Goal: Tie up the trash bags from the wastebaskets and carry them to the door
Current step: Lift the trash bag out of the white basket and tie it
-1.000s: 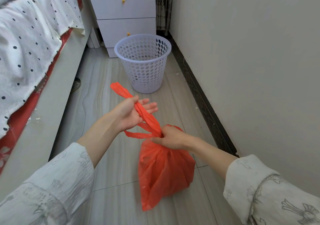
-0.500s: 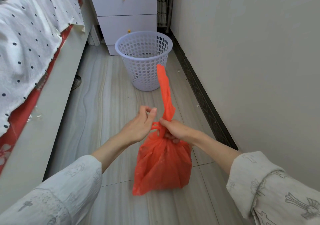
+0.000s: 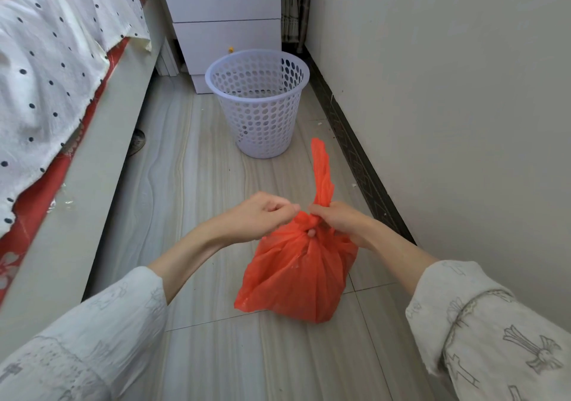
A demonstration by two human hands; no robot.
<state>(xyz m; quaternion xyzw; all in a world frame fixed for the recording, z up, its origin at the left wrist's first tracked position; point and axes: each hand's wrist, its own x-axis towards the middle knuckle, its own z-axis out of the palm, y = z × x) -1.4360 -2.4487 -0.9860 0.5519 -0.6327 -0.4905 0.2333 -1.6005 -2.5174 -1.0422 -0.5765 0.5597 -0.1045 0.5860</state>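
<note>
A full red trash bag (image 3: 296, 277) sits on the tiled floor in front of me, its neck gathered into a knot. My right hand (image 3: 335, 220) grips the neck at the knot, and one red handle strip (image 3: 323, 175) sticks up from it. My left hand (image 3: 262, 215) is curled beside the knot and pinches the other strip at its fingertips. The white perforated wastebasket (image 3: 258, 104) stands bagless on the floor beyond, about a bag's length away.
A bed (image 3: 61, 70) with a dotted white sheet runs along the left. A white drawer cabinet (image 3: 222, 14) stands behind the basket. A wall (image 3: 448, 91) with a dark baseboard closes the right side. A shoe (image 3: 137, 141) peeks from under the bed.
The bag has come down onto the floor. My left hand let go of the long strip, closed in on the knot and pinched it; the free strip swung from left to upright.
</note>
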